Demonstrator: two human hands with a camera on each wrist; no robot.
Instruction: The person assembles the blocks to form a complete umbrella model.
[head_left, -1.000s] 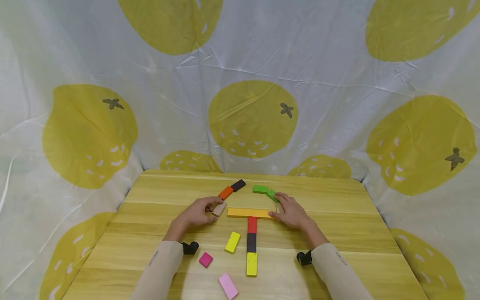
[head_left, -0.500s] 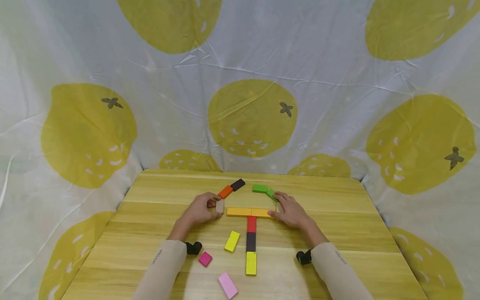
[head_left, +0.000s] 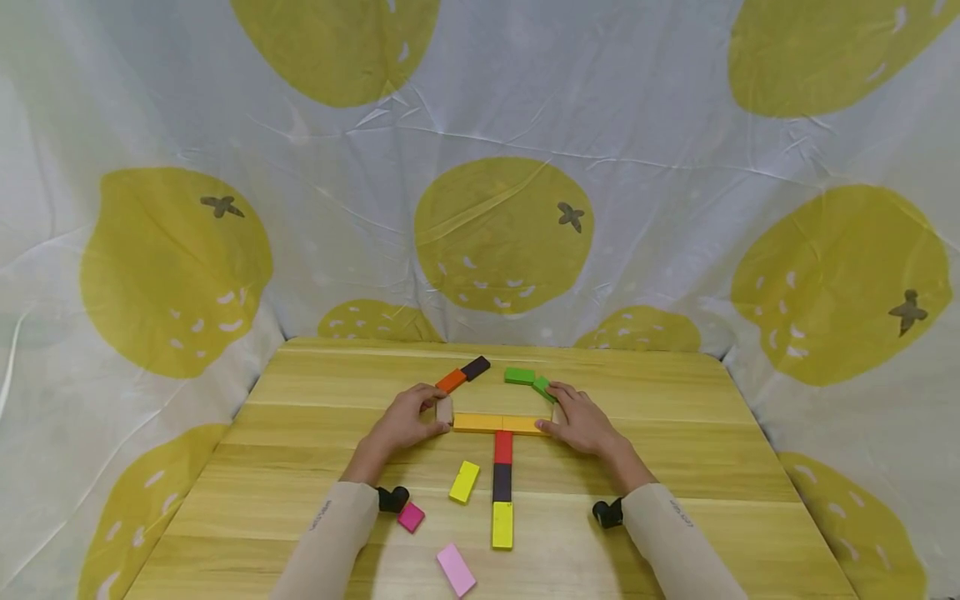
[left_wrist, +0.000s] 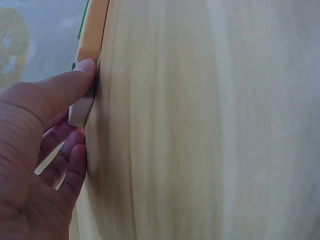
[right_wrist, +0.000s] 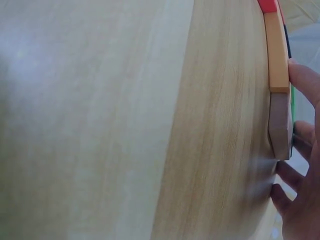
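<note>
My left hand (head_left: pixel 405 419) pinches a plain wooden block (head_left: pixel 445 410) between thumb and fingers, at the left end of two yellow-orange blocks (head_left: pixel 480 423) laid in a row. In the left wrist view, the thumb lies on the near side of that wooden block (left_wrist: pixel 81 111). My right hand (head_left: pixel 585 423) rests around the row's right end, its thumb touching a yellow-orange block. Its fingertips are by a small green block (head_left: pixel 543 387) and a second wooden block (right_wrist: pixel 280 120), which the hand partly covers in the head view.
Red (head_left: pixel 503 447), dark (head_left: pixel 502 482) and yellow (head_left: pixel 502 525) blocks run down from the row. Orange (head_left: pixel 451 381), dark (head_left: pixel 476 367) and green (head_left: pixel 520 376) blocks form an arc behind. Loose yellow (head_left: pixel 464 482), magenta (head_left: pixel 411 517) and pink (head_left: pixel 456 570) blocks lie nearer on the wooden table (head_left: pixel 300 400).
The left hand has turned the wooden block from a slant to nearly straight and slid it right, up against the yellow-orange row. The right hand has stayed in place.
</note>
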